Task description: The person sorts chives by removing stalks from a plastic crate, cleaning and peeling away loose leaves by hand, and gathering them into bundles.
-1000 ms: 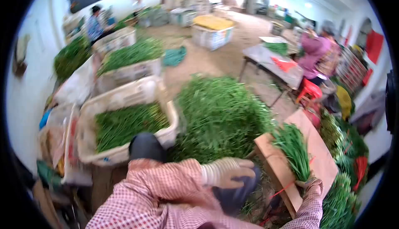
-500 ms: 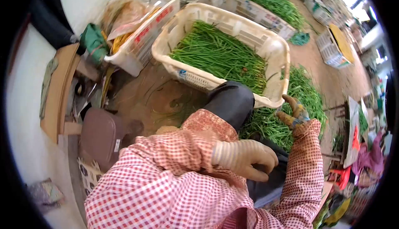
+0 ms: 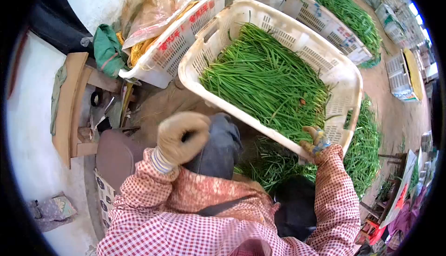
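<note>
A cream plastic crate [image 3: 274, 128] stands in front of me, tilted in view, with a layer of long thin green stalks [image 3: 265, 79] inside. My right hand [image 3: 317, 142], in a patterned glove, grips the crate's near rim close to the right corner, fingers over the edge and thumb side partly hidden. Held up over my left knee is my left hand [image 3: 183, 137] in a tan glove with a striped cuff. Its fingers curl round towards the thumb, leaving a small dark gap, and nothing shows in them. More loose greens [image 3: 364, 149] lie beyond and below the crate.
To the left stands a white crate [image 3: 172, 47] holding plastic bags and yellow material. Another crate of greens [image 3: 337, 14] is behind. A brown padded stool [image 3: 118, 156] and a wooden stand [image 3: 69, 112] are on my left, a low table [image 3: 399, 181] on the right.
My left hand has risen from my lap and swung left. My right hand has moved from beside the crate's corner onto its near rim. The camera view has shifted too.
</note>
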{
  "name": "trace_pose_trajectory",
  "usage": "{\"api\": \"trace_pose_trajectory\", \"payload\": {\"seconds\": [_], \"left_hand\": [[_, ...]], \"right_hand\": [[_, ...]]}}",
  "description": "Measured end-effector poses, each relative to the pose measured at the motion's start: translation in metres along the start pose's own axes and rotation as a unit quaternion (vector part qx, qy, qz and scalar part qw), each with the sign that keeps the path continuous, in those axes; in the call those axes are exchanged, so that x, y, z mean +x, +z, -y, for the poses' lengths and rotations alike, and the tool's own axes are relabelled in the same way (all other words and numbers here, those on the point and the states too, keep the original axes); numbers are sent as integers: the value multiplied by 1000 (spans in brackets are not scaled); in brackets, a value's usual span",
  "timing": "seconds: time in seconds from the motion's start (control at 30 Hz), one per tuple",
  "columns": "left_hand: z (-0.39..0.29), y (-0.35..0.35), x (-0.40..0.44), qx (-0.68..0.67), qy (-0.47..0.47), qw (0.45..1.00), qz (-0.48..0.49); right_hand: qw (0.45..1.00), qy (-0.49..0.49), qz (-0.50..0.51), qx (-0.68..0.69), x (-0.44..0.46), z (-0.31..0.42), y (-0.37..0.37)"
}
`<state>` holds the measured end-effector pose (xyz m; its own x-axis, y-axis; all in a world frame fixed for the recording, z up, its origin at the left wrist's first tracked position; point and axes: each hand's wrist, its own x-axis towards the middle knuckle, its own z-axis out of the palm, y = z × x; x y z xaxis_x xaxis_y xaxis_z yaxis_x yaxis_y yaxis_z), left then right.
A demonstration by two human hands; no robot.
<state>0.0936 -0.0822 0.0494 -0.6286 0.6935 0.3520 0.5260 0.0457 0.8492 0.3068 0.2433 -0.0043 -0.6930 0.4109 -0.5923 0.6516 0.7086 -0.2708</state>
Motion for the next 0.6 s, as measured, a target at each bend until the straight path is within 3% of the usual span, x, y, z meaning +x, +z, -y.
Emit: {"api": "trace_pose_trajectory", "payload": {"seconds": [0.13, 0.17, 0.23, 0.27, 0.33, 0.37, 0.43, 0.5, 0.6], "left_hand": [[107, -14, 37, -5, -173, 961, -213], [129, -14, 53, -6, -182, 960, -215], [164, -9, 79, 98, -109, 944, -297], [173, -2, 85, 98, -118, 942, -297], [185, 10, 99, 303, -243, 900, -196], [192, 10, 101, 301, -250, 899, -195], [197, 8, 97, 326, -151, 920, -155], [198, 9, 94, 313, -167, 920, -165], [196, 9, 96, 345, -134, 914, -168]], "right_hand": [[995, -44, 25, -81, 74, 35, -7], [991, -68, 17, -111, 94, 55, -11], [991, -35, 52, -115, 123, 105, -21], [989, -48, 50, -133, 141, 125, -17], [982, -98, 24, -158, 178, 154, -4], [977, -134, 5, -166, 197, 163, 6], [972, -150, 0, -178, 232, 182, 20], [968, -165, -7, -190, 258, 196, 33], [958, -97, 15, -269, 282, 210, 54]]}}
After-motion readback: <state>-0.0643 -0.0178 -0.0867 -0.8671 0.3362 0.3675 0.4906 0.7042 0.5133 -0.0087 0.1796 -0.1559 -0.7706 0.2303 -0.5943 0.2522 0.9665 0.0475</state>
